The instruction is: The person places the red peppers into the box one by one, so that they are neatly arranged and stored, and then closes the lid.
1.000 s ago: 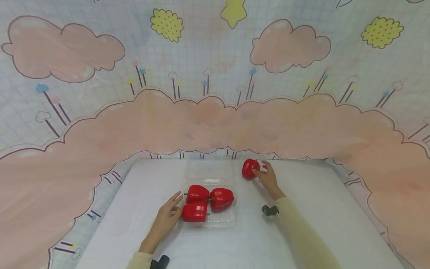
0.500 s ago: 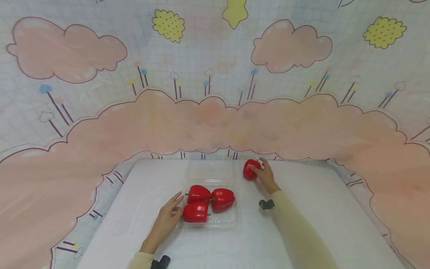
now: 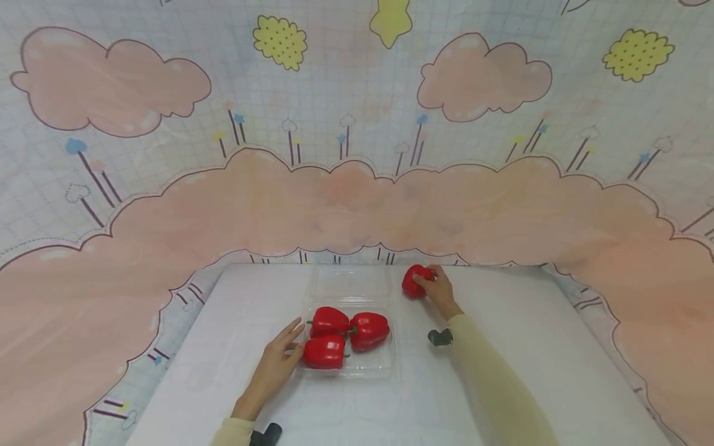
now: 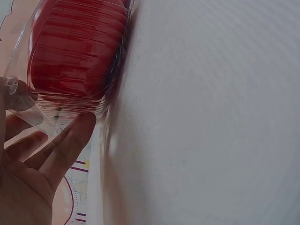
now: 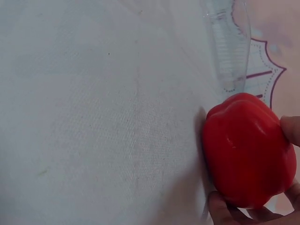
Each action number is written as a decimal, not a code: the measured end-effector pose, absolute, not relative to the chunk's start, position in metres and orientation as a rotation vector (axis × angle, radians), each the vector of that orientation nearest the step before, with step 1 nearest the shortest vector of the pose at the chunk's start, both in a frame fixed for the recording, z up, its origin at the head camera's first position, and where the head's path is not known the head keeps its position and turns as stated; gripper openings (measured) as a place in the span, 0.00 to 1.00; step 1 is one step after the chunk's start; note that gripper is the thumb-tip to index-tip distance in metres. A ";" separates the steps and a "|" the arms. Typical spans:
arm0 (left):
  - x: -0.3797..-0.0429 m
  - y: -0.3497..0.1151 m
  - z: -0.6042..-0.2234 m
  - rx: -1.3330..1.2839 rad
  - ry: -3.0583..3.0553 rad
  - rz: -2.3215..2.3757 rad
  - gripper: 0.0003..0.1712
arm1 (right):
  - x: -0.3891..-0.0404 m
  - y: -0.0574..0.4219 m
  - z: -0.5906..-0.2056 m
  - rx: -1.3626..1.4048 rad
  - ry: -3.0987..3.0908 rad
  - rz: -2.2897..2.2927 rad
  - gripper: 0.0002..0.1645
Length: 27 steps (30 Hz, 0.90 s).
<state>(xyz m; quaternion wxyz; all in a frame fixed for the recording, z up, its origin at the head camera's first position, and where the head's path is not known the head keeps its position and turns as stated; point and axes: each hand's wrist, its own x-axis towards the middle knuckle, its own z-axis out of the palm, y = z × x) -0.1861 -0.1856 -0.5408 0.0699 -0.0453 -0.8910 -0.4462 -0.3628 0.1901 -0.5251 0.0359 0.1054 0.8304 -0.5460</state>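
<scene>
A clear plastic clamshell container [image 3: 368,367] lies with its lid back on the white table. Inside it are three red bell peppers: one at back left [image 3: 329,321], one at front left [image 3: 325,352] and one at right [image 3: 369,331]. My left hand [image 3: 276,359] rests against the container's left side, fingers fairly straight, touching its ridged wall [image 4: 70,101] in the left wrist view. Beyond the container's right side, my right hand [image 3: 440,291] grips another red bell pepper [image 5: 248,150] between thumb and fingers. That pepper seems to be on the tabletop still.
The container's transparent lid [image 3: 348,284] lies flat toward the table's back edge. A cloud-patterned cloth [image 3: 357,204] rises behind the white table [image 3: 502,371]. Dark wrist-worn devices [image 3: 440,337] show by both sleeves.
My right hand has closed its fingers round the separate bell pepper, its wrist shifting slightly left. The left hand and the container have stayed in place.
</scene>
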 end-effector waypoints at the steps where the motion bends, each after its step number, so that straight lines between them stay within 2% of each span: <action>1: -0.186 -0.185 -0.541 -0.136 -2.681 -1.343 0.28 | -0.363 0.190 -0.524 0.329 2.544 -1.680 0.37; 10: -0.186 -0.183 -0.541 -0.152 -2.670 -1.329 0.28 | -0.359 0.194 -0.524 0.294 2.530 -1.651 0.45; 27: -0.190 -0.182 -0.544 -0.147 -2.669 -1.325 0.28 | -0.349 0.203 -0.523 0.144 2.580 -1.591 0.46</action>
